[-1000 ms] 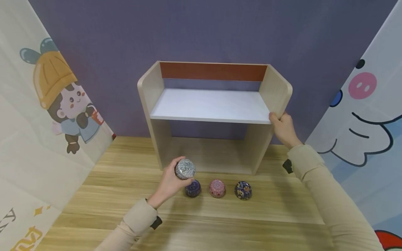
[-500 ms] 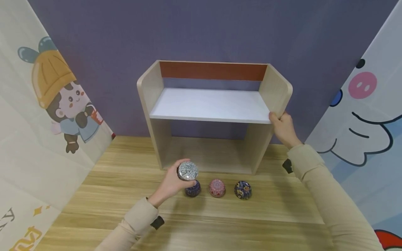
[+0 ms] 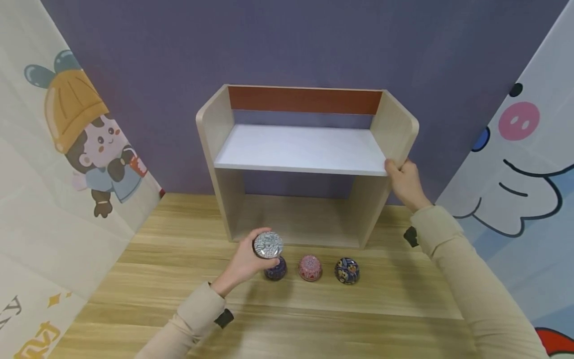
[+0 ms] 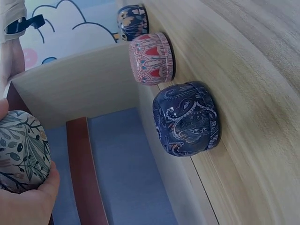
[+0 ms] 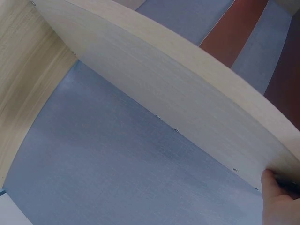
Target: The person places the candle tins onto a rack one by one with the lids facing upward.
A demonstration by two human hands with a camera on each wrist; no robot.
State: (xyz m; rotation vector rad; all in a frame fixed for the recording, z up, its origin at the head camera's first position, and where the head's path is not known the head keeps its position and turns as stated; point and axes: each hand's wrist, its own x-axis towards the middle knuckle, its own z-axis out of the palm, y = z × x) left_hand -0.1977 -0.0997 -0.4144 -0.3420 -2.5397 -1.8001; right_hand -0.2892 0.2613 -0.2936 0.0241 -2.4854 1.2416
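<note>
My left hand grips a small round tin with a dark leaf pattern on a pale ground. In the head view it is held above the table, partly covering a dark blue paisley tin. To the right of that stand a pink and red patterned tin and a navy floral tin, in a row before the shelf. With its thumb at the front edge, my right hand holds the right side panel of the wooden shelf; its other fingers are mostly hidden behind the panel.
The shelf has a white upper board and a brown back strip, and stands on the wood-grain table against a blue-grey wall. Cartoon-printed sheets hang at the left and right.
The left hand has shifted slightly right with the leaf-patterned tin, whose top now faces more towards the head camera. The right hand keeps its hold on the shelf's side.
</note>
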